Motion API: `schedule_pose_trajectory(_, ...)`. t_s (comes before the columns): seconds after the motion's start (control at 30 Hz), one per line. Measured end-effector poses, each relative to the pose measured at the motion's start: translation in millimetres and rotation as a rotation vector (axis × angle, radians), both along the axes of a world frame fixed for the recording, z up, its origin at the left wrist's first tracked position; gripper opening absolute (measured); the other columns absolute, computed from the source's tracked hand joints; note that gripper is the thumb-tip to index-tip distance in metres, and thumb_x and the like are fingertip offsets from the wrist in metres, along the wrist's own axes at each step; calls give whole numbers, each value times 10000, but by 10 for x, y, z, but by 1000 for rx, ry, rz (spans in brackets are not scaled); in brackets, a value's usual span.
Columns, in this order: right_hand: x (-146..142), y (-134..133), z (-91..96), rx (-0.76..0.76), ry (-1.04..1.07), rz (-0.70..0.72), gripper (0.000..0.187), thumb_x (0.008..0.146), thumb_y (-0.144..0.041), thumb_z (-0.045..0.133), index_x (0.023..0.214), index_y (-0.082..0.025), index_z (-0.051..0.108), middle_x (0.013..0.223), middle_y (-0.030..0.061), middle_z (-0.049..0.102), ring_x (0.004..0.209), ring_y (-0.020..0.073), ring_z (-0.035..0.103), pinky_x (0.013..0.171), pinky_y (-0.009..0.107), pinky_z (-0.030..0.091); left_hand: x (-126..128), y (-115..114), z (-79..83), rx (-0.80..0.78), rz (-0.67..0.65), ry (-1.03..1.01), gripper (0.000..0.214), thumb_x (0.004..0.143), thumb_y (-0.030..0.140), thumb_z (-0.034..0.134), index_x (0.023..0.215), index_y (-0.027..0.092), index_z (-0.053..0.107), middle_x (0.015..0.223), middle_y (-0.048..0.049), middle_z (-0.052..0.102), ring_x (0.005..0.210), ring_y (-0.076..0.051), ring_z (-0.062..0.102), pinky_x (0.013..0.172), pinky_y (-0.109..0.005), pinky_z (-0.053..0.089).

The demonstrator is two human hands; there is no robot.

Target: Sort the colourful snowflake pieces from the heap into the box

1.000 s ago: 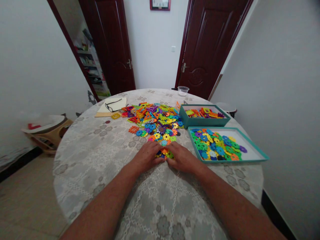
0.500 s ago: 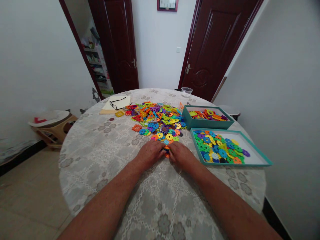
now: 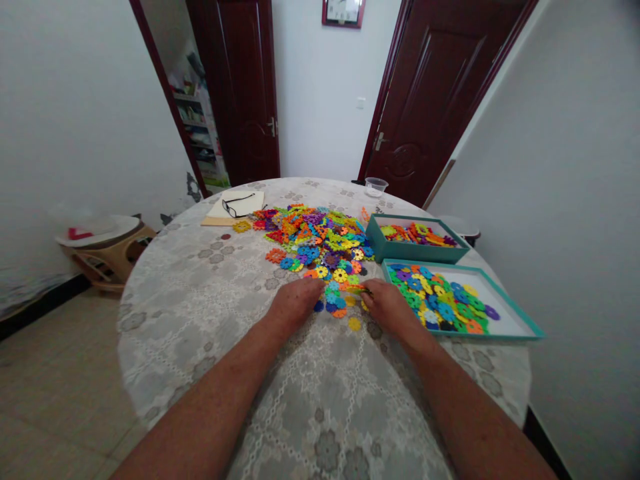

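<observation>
My left hand (image 3: 299, 297) rests on the table with its fingers curled in at the near edge of the loose pieces; what they hold, if anything, is hidden. Opposite it, my right hand (image 3: 384, 300) pinches yellow-orange snowflake discs (image 3: 356, 289), seen almost edge-on. Between the hands lie small notched plastic discs, among them blue discs (image 3: 332, 300) and an orange disc (image 3: 340, 313). A single yellow disc (image 3: 355, 324) lies nearer to me. Just beyond my fingers spreads a big mixed heap of snowflake discs (image 3: 313, 233).
On the right, a shallow teal-rimmed box lid (image 3: 515, 313) holds many discs. Behind it stands a deeper teal box (image 3: 420, 251) with more pieces. Glasses (image 3: 231, 210) lie on a notepad (image 3: 213, 219) at the far left. A clear plastic bowl (image 3: 376, 187) sits at the far edge.
My hands were together over the near discs; now they are apart, the right one shifted rightward with discs in its fingers. More loose discs, including a yellow one, show between them.
</observation>
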State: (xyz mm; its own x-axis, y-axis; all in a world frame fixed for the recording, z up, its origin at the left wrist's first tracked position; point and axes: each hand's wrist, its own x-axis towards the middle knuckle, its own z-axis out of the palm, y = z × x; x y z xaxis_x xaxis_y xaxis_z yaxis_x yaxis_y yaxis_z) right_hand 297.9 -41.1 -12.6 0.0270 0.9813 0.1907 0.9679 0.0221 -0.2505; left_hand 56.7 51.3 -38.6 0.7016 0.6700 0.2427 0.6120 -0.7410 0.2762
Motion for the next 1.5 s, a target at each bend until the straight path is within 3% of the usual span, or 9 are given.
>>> schedule_pose_trajectory(0.23, 585, -103, 255, 154, -187, -264, 248, 983, -217, 479, 987, -147, 718, 978, 146, 736, 938, 267, 662, 825, 337, 453, -35, -15, 129, -21, 60, -16, 288, 1067, 344, 423, 1058, 234, 689, 1019, -71, 732, 974, -224, 676, 830, -318, 500)
schedule_pose_trajectory(0.47, 1089, -275, 221, 171, -329, -593, 286, 958, -234, 514, 1065, -105, 746, 987, 205, 734, 928, 322, 667, 812, 401, 466, -143, -32, 209, -42, 60, -36, 257, 1025, 344, 501, 1173, 237, 684, 1151, -95, 735, 1081, -250, 665, 939, -365, 506)
schedule_pose_trajectory(0.53, 1000, -241, 222, 295, -284, -553, 309, 955, -247, 527, 1127, -92, 733, 1065, 218, 724, 1026, 339, 654, 896, 429, 479, -212, -34, 259, -50, 66, -13, 307, 981, 386, 581, 1237, 241, 671, 1238, -109, 718, 1159, -281, 645, 982, -398, 499)
schedule_pose_trajectory(0.63, 624, -154, 193, 395, -106, -283, 301, 973, -260, 521, 1164, -125, 710, 1128, 189, 713, 1123, 322, 630, 1010, 442, 472, -302, -31, 322, -93, 89, 65, 423, 865, 438, 719, 1241, 248, 678, 1261, -123, 697, 1147, -324, 640, 936, -428, 517)
schedule_pose_trajectory(0.73, 99, -125, 93, 251, 79, 74, 289, 999, -324, 550, 1206, -176, 686, 1174, 147, 696, 1133, 278, 633, 1024, 400, 485, -334, -23, 332, -117, 96, 133, 411, 796, 424, 772, 1163, 251, 707, 1179, -115, 702, 1061, -321, 650, 853, -403, 521)
schedule_pose_trajectory(0.8, -207, -145, 14, 119, 111, 189, 378, 986, -391, 610, 1304, -191, 644, 1247, 139, 664, 1165, 269, 618, 1026, 385, 483, -324, -17, 311, -135, 81, 140, 354, 810, 401, 757, 1122, 241, 712, 1144, -105, 705, 1034, -301, 654, 844, -378, 510)
schedule_pose_trajectory(0.9, -468, -160, -62, -10, 69, 169, 517, 930, -491, 693, 1356, -210, 613, 1309, 141, 616, 1200, 285, 585, 1005, 382, 480, -290, -10, 270, -185, 70, 128, 271, 836, 383, 723, 1061, 232, 703, 1098, -86, 714, 984, -267, 660, 803, -338, 489)
schedule_pose_trajectory(1.1, -476, -34, -77, -121, -36, 128, 258, 1014, -355, 571, 1182, -182, 663, 1195, 122, 624, 1097, 233, 603, 951, 315, 454, -263, 4, 208, -220, 58, 114, 221, 843, 351, 687, 1025, 225, 675, 1076, -71, 712, 964, -244, 645, 779, -317, 456)
schedule_pose_trajectory(1.5, -463, 64, -152, -148, -139, 26, 216, 1029, -229, 504, 1158, -149, 657, 1152, 133, 644, 988, 225, 646, 795, 295, 442, -232, -45, 198, -258, -27, -13, 181, 812, 196, 617, 984, 233, 578, 1039, -32, 656, 913, -211, 589, 747, -305, 411)
